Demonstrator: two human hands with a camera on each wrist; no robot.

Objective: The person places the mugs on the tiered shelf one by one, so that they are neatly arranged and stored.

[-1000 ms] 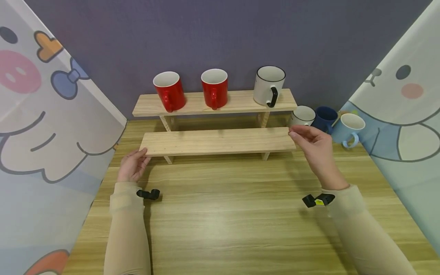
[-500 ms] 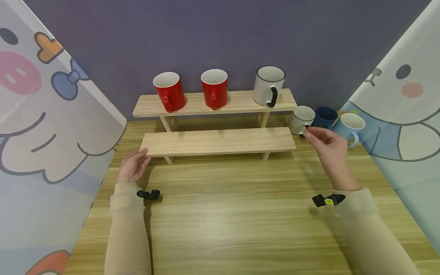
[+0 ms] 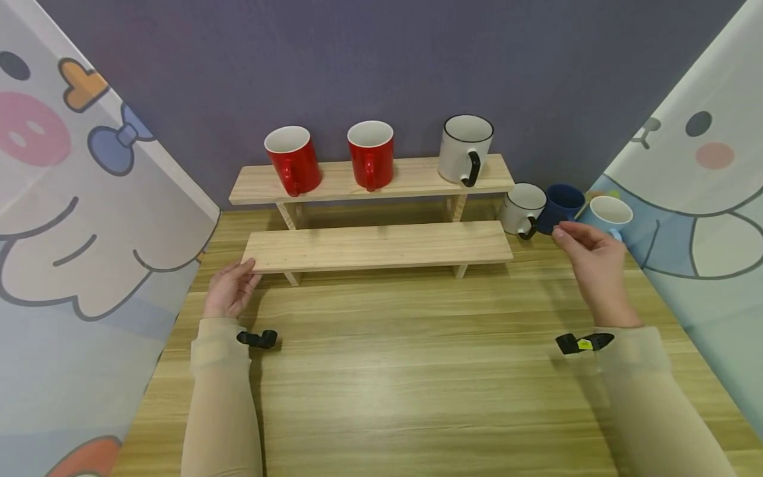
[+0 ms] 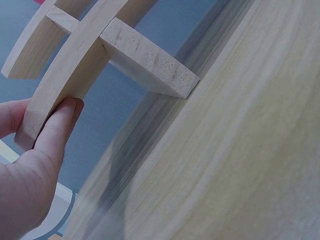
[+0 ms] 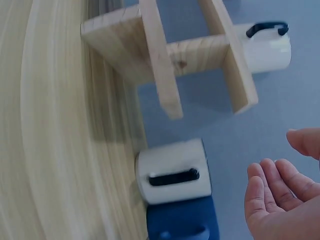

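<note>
My left hand [image 3: 231,289] pinches the left end of the lower board of a two-tier wooden shelf [image 3: 381,246]. In the left wrist view, thumb and fingers lie on either side of that board [image 4: 65,75]. My right hand [image 3: 599,268] hovers beside the shelf's right end, holding nothing, in front of a light blue mug [image 3: 608,211]. In the right wrist view its fingers [image 5: 287,182] are gently bent and apart from the thumb. Close by stand a white mug [image 3: 520,209] with a black handle and a dark blue mug [image 3: 559,205].
On the upper board [image 3: 334,171] stand two red mugs, one at the left [image 3: 296,162] and one near the middle [image 3: 371,156], plus a white mug [image 3: 465,152] with a black handle at the right. The wood-grain table [image 3: 381,371] is bounded by a dark back wall [image 3: 381,59] and printed side panels.
My right hand has left the lower board's right end and moved rightward, uncovering the white mug and covering part of the light blue one. The left hand keeps its grip.
</note>
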